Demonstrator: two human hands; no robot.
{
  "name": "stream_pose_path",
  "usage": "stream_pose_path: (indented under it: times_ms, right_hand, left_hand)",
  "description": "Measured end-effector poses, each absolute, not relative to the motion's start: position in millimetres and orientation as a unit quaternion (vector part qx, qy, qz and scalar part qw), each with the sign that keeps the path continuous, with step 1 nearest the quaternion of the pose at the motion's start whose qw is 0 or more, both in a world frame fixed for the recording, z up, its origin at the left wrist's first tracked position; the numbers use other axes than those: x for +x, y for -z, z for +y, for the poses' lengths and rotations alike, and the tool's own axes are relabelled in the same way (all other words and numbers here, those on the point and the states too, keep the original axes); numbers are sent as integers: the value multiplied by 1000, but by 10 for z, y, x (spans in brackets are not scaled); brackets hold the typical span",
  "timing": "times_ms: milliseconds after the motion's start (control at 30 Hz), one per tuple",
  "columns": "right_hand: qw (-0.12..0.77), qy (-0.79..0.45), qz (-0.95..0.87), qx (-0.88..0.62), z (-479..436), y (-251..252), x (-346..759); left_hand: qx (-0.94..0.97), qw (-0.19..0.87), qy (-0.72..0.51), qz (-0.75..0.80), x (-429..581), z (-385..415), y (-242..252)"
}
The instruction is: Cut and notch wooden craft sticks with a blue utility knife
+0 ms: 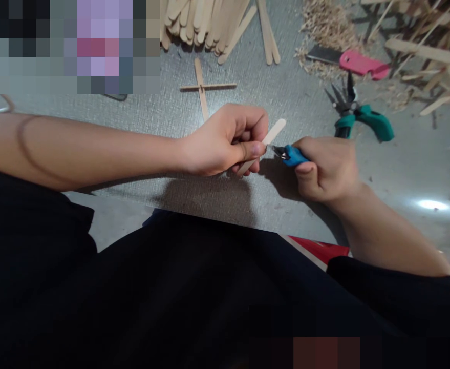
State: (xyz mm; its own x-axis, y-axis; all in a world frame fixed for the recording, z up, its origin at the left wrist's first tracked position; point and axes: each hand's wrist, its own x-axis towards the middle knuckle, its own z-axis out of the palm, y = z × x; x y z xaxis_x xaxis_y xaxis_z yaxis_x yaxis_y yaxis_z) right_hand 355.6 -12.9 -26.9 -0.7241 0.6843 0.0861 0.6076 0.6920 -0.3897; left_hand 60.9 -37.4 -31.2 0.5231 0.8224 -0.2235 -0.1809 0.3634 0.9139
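Pinched between the thumb and fingers of my left hand is a flat wooden craft stick, held at a slant above the table. My right hand is closed around blue-handled pliers. Their dark jaws point left and reach the stick's edge near my left thumb. Whether the jaws bite into the wood cannot be made out. Just beyond my left hand, two craft sticks joined as a cross lie on the table.
Many craft sticks are heaped at the back, with a loose pair beside them. Green-handled pliers lie right of centre, below a pink-handled blade and wood shavings. Assembled stick pieces pile up at the far right.
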Motion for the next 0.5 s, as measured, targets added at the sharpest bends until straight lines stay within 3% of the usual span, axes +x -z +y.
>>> stream_pose_path:
  times_ms: [300,500]
  right_hand:
    - [84,-154,-920,-351,-176,249,3528]
    - [107,-178,-902,-378,-131,249,3505]
  left_hand:
    - [475,732,-320,369,630,-428,219]
    - [439,722,-391,364,708,-412,331]
